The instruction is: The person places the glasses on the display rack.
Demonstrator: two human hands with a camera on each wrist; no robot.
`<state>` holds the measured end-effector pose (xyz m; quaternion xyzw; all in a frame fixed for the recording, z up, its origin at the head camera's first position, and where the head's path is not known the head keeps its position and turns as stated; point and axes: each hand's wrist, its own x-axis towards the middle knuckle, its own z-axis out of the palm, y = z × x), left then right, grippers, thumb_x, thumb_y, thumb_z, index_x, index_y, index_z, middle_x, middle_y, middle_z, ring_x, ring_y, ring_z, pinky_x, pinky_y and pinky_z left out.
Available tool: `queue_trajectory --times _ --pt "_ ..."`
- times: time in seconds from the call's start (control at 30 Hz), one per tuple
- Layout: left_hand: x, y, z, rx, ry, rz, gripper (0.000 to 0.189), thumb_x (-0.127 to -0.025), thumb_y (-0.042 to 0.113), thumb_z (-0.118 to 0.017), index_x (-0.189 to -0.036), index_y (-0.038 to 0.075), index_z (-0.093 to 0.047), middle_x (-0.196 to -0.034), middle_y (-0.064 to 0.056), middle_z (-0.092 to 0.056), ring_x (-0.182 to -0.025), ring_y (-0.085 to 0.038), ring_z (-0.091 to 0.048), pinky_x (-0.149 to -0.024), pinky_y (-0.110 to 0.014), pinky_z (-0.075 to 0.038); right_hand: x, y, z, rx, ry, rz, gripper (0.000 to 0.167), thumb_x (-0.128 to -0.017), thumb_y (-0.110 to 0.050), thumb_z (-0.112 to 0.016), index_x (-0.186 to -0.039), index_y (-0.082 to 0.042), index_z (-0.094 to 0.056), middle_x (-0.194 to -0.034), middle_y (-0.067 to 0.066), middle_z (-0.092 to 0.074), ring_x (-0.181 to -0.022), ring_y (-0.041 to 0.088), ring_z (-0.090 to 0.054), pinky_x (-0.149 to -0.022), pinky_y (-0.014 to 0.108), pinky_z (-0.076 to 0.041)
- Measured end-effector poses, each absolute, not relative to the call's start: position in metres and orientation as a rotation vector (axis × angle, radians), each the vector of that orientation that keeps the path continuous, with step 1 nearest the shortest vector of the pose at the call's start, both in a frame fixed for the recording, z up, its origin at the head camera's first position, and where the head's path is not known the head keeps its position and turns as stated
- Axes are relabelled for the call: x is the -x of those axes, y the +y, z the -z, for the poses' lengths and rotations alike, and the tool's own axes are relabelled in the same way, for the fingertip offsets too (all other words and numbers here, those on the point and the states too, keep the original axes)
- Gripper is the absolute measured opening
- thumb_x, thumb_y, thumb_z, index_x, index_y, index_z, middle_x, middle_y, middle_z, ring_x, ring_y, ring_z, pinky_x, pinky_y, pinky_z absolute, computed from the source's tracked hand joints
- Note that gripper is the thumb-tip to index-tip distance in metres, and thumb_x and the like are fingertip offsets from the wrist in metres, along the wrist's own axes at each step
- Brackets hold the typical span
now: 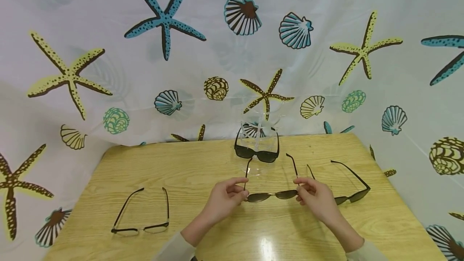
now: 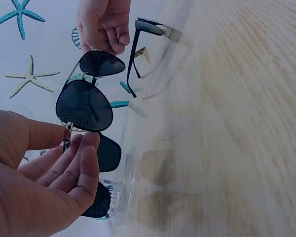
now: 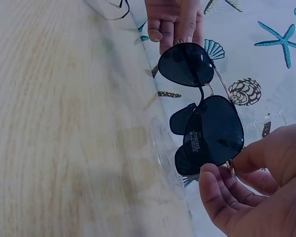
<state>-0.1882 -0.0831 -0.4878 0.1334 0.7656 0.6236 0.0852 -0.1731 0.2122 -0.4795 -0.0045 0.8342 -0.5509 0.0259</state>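
Note:
Both hands hold one pair of dark aviator sunglasses [image 1: 259, 197] above the table, its temples spread and pointing away from me. My left hand [image 1: 225, 197] pinches the left temple close to its hinge. On the other side, the thumb and fingers of my right hand [image 1: 318, 198] pinch the right temple near the lens. Small print shows on one lens [image 3: 214, 131] in the right wrist view. Just beyond, black-framed sunglasses [image 1: 256, 154] sit on a clear stand [image 1: 258, 132] at the table's back.
Clear eyeglasses with dark frames [image 1: 140, 228] lie unfolded at the left on the wooden table [image 1: 188, 160]. More black sunglasses [image 1: 357, 195] lie at the right, partly behind my right hand. A white curtain [image 1: 203, 59] printed with shells and starfish surrounds the table's back and sides.

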Motion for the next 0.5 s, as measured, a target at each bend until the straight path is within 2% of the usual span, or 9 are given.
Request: queue_trajectory --times 0.2,0.33,0.5 --pt "0.192 -0.087 0.482 -0.391 2.309 -1.872 0.041 -0.1 0.005 -0.071 -0.14 -0.002 -0.064 -0.109 -0.026 -0.077 -0.093 -0.034 -0.077 -0.07 -0.027 -0.059 0.177 0.209 0.475 0.057 2.599 1.73 0.03 -0.106 -0.008 -0.062 -0.134 0.001 -0.068 -0.101 0.017 -0.075 -0.079 0.015 -0.073 -0.074 0.032 -0.063" --pt "0.196 -0.09 0.478 -0.367 2.325 -1.885 0.041 -0.1 0.005 -0.07 -0.14 -0.001 -0.065 -0.111 -0.026 -0.076 -0.092 -0.027 -0.077 -0.073 -0.029 -0.06 0.18 0.205 0.472 0.063 2.613 1.747 0.027 -0.106 -0.009 -0.062 -0.131 -0.002 -0.069 -0.101 0.019 -0.074 -0.079 0.015 -0.073 -0.074 0.032 -0.063" --pt "0.204 -0.092 0.473 -0.311 2.363 -1.9 0.039 -0.1 0.005 -0.07 -0.139 0.002 -0.067 -0.11 -0.023 -0.077 -0.089 -0.023 -0.076 -0.071 -0.027 -0.058 0.184 0.198 0.466 0.052 2.626 1.767 0.027 -0.107 -0.011 -0.061 -0.131 -0.004 -0.07 -0.102 0.02 -0.074 -0.078 0.01 -0.072 -0.074 0.029 -0.062"
